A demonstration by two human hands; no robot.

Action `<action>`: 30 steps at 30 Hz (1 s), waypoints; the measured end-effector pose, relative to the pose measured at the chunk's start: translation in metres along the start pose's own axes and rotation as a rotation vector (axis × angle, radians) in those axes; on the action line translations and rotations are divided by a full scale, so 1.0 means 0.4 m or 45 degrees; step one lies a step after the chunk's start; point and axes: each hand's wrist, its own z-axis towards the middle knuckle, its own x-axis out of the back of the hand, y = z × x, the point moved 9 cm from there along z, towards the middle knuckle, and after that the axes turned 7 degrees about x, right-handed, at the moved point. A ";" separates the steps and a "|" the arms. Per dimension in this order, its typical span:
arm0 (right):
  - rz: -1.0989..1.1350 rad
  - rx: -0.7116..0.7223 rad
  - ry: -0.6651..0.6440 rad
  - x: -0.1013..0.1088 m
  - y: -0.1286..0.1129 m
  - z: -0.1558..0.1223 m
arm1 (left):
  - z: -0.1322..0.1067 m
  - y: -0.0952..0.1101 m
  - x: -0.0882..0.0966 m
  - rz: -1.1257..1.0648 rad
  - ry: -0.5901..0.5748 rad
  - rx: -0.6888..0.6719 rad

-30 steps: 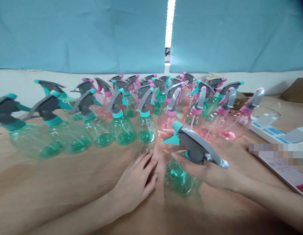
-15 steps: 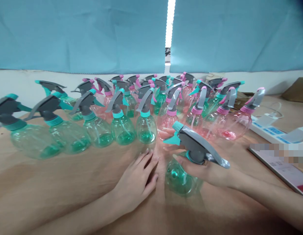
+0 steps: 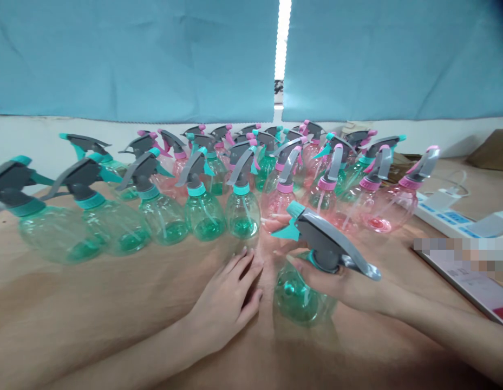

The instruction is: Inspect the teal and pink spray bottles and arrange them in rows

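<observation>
My right hand (image 3: 336,284) is wrapped around the neck and upper body of a green spray bottle (image 3: 296,295). This bottle has a grey trigger head with a teal nozzle and trigger, the nozzle facing left and away from me. Some fingers pass behind the bottle and are partly hidden by the head. Whether its base rests on the table cannot be made out. Palm down on the table, my left hand (image 3: 230,292) lies with fingers stretched out and holds nothing. Just beyond its fingertips stands another green spray bottle (image 3: 243,214) with a teal collar.
Several green and pink spray bottles stand in rows across the brown table (image 3: 125,319), a pink one (image 3: 391,206) at the right end. A white power strip (image 3: 450,214) and a phone-like flat device (image 3: 466,281) lie at right. A blue curtain (image 3: 133,59) hangs behind.
</observation>
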 end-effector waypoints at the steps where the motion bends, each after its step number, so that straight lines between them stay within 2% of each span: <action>1: -0.006 0.006 0.004 0.001 -0.001 0.000 | 0.000 -0.001 0.000 0.000 0.002 0.001; 18: -0.067 -0.005 -0.025 0.000 0.001 -0.002 | 0.002 -0.001 -0.002 0.008 -0.017 0.012; 30: -0.087 0.006 -0.008 0.004 0.003 -0.001 | 0.000 -0.001 0.003 0.003 0.027 0.001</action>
